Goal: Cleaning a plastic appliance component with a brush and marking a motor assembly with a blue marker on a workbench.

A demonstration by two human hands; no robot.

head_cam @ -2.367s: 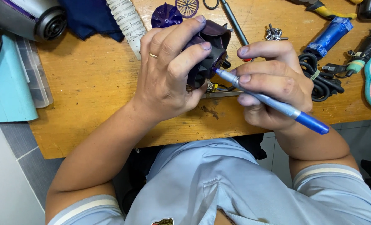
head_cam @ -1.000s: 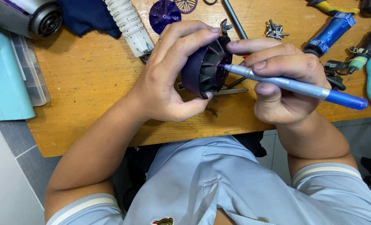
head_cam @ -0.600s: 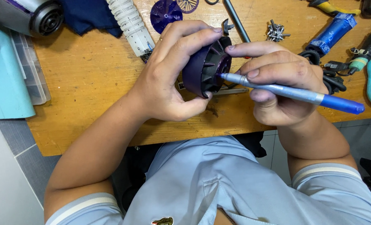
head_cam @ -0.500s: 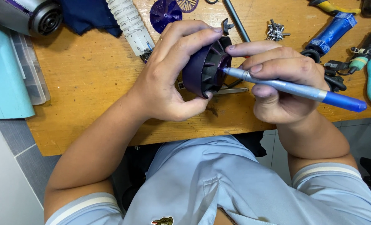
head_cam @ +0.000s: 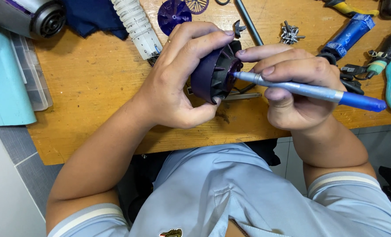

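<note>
Against purple housing (head_cam: 210, 74), screwdriver (head_cam: 309, 91) tip stays.

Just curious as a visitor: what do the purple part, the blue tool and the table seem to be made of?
Purple part: likely moulded plastic, matte, with sharp ribs. Blue tool, in the right hand: silver front looks metallic, the blue end glossy, perhaps plastic. Table: wood, with visible grain, scuffed. The left hand holds the part.
</note>
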